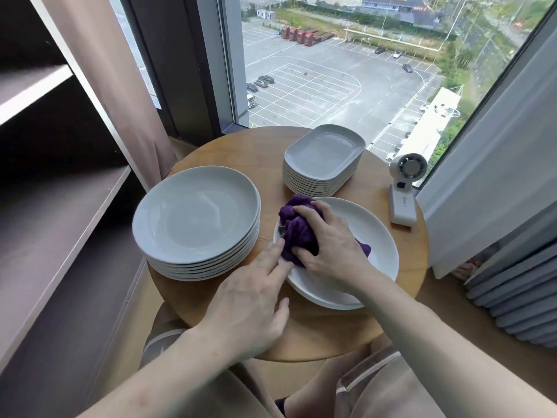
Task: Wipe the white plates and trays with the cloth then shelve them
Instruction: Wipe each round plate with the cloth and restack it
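Note:
A single white plate (373,236) lies on the round wooden table (316,336), right of centre. My right hand (331,245) grips a bunched purple cloth (297,230) and presses it into the plate's left half. My left hand (253,300) lies with straight fingers on the plate's left rim, fingertips touching the cloth. A stack of several white round plates (196,218) stands at the table's left. A stack of several white rectangular trays (324,152) stands at the back.
Dark shelves (60,206) with pale edges stand along the left. A small white hand-held fan (405,188) stands at the table's right edge. A big window lies behind the table, with curtains (494,176) on the right and left.

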Available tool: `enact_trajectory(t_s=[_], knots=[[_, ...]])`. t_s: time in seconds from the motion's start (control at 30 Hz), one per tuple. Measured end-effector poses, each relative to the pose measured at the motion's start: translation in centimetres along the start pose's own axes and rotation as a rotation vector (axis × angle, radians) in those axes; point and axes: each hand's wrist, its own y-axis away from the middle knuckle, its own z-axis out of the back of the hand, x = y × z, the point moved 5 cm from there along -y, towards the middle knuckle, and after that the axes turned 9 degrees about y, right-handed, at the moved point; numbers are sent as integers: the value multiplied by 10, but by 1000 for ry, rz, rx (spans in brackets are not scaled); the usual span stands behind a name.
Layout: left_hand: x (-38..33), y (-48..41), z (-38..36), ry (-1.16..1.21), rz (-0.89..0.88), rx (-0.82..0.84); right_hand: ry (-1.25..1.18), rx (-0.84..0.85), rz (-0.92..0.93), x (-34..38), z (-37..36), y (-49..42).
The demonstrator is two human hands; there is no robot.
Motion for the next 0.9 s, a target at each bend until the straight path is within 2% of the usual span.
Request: enact_trajectory(t_s=[0.3, 0.53, 0.9], knots=[[0, 0, -1, -94, 11, 25, 328, -51, -175, -23, 10, -14], [1, -2, -2, -101, 27, 44, 577, -35, -204, -44, 25, 5], [1, -4, -3, -100, 33, 43, 478, 55, -246, -51, 32, 44]])
